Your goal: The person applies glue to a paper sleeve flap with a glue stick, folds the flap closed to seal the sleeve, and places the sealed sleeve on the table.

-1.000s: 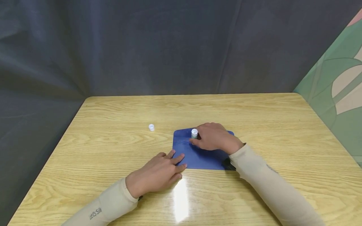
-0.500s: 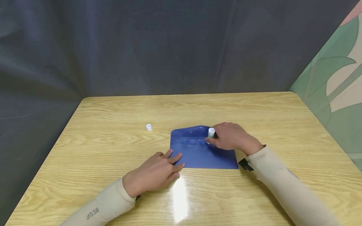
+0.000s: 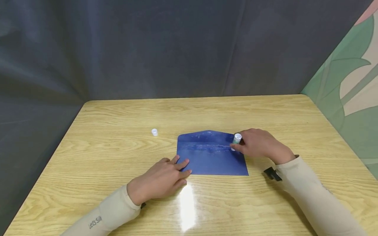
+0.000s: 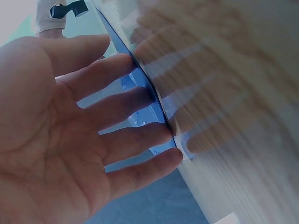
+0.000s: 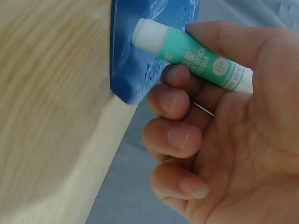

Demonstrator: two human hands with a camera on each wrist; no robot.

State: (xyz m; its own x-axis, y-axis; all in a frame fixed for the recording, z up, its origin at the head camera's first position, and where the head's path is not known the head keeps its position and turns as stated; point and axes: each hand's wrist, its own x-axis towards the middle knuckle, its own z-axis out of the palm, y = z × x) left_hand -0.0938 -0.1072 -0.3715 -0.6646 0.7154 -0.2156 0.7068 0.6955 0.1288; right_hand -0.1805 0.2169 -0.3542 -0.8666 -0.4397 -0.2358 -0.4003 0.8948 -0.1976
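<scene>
A blue envelope (image 3: 212,164) lies on the table with its flap spread away from the person. Whitish glue streaks (image 3: 203,147) run across it near the fold. My right hand (image 3: 260,144) grips a green and white glue stick (image 5: 201,58) between thumb and fingers, its white end at the envelope's right side in the right wrist view. My left hand (image 3: 160,180) rests with spread, straight fingers on the envelope's lower left corner; in the left wrist view the fingertips (image 4: 163,133) touch down along its edge.
A small white cap (image 3: 155,132) stands on the wooden table (image 3: 118,147), left of the envelope. Dark cloth (image 3: 165,49) hangs behind the table, and a green patterned panel (image 3: 354,98) borders its right side.
My right hand has slid the glue stick rightward along the envelope to its right side, uncovering more of the flap and streaks. The left hand stays in place.
</scene>
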